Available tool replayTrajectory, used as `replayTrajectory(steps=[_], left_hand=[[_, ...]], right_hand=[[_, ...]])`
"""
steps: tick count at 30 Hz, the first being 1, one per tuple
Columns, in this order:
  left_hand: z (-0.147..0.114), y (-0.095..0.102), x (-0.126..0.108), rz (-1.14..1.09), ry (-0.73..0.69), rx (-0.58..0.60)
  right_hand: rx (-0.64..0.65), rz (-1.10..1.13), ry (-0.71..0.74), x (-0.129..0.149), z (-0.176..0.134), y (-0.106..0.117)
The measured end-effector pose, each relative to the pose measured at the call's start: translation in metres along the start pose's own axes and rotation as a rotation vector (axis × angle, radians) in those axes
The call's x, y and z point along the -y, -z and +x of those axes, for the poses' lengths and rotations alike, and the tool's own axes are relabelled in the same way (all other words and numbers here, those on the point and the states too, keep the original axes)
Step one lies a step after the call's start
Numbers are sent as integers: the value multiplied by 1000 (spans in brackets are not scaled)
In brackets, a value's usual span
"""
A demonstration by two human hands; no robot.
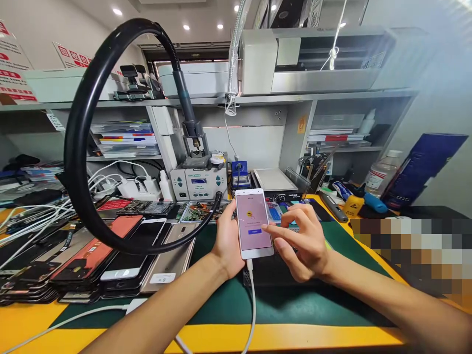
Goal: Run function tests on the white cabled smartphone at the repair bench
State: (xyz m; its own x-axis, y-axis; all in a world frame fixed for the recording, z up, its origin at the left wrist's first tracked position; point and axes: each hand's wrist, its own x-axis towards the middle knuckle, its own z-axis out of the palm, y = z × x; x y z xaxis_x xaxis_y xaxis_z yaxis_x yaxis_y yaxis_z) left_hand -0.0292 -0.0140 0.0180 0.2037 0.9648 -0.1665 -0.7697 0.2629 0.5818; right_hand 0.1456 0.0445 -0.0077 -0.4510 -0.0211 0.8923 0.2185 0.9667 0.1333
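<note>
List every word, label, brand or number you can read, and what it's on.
"LEAD FREE": station, below its display.
Too small or blurred to read: the rest, including the held phone, red-and-white signs, bottle and yellow bottle.

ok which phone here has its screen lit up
The white phone in the left hand, with a white cable plugged into its bottom edge. Its pinkish screen glows; none of the phones lying at left shows a lit screen.
</note>
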Motion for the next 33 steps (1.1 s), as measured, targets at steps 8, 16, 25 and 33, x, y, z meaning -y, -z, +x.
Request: replayTrajectory(steps=[8,16,25,33], left_hand=[[-6,-6,2,19,-63,1],[-7,-6,6,39,-59,-58],[-5,-3,4,33,-34,-37],[-6,-4,4,20,-38,-9]], right_hand=[[45,17,36,8,6,7],[99,28,53,10,10,10],[78,75,44,10,9,11],[47,74,33,12,12,14]])
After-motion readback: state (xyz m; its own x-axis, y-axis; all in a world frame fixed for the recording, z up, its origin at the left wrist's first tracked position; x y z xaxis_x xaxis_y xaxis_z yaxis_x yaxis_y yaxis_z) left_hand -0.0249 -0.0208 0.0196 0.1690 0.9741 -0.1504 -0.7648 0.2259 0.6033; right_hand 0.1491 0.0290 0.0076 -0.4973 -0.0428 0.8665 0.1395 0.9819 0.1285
